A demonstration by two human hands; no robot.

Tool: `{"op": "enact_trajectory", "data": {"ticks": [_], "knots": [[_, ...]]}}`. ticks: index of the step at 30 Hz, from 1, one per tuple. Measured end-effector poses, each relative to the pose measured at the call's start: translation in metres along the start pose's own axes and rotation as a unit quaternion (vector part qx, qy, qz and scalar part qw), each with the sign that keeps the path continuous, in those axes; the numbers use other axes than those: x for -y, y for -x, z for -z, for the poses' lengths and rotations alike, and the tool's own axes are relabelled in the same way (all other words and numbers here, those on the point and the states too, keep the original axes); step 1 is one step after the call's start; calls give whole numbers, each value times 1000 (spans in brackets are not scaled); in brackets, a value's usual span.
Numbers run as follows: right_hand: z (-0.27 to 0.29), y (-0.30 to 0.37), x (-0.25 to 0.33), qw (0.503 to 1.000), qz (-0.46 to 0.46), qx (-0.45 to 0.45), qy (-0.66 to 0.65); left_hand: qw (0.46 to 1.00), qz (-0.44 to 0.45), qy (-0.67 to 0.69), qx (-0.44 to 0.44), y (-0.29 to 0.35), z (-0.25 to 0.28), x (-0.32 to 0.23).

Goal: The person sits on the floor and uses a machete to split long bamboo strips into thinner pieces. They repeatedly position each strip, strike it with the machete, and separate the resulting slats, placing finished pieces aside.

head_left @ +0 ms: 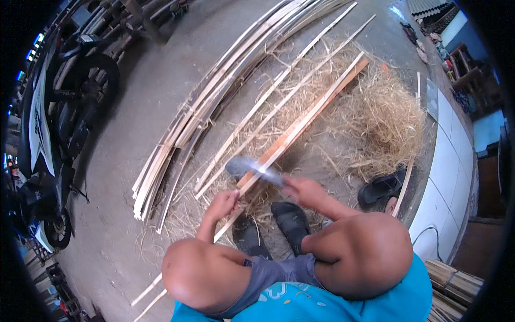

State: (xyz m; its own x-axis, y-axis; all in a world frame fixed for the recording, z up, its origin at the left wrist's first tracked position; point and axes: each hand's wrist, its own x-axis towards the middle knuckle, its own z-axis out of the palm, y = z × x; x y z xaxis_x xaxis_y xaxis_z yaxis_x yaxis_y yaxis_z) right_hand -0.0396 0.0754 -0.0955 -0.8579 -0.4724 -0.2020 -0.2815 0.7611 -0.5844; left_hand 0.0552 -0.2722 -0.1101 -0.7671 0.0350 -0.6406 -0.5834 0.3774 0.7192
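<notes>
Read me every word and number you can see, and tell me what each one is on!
No words or numbers I can quote.
Motorbike: marks on its side, too small and blurred to read.
Shirt: pale shapes, no words I can make out.
Blade: blurred, no writing shows.

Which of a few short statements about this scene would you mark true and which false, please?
1. The right hand holds a blade. True.
2. The left hand touches nothing. False: it holds a strip.
3. A motorcycle stands at the left. True.
4. The shavings are heaped against the motorcycle. False: they are heaped at the right, near white tiles.
5. A bundle of strips lies on the floor. True.
</notes>
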Motion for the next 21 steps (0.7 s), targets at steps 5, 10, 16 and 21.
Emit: {"op": "enact_trajectory", "data": {"ticks": [5,10,16,21], "knots": [[32,-2,-57,988,-99,-121,-5,999,-40,-26,-5,13,17,78],[4,6,-80,986,71,-151,19,998,-56,-19,-2,-4,-7,10],[99,-9,-104,942,-287,-169,-31,989,-37,-136,-40,54,34,73],[36,-12,-120,969,45,-215,114,992,-49,-95,-70,54,31,63]]}}
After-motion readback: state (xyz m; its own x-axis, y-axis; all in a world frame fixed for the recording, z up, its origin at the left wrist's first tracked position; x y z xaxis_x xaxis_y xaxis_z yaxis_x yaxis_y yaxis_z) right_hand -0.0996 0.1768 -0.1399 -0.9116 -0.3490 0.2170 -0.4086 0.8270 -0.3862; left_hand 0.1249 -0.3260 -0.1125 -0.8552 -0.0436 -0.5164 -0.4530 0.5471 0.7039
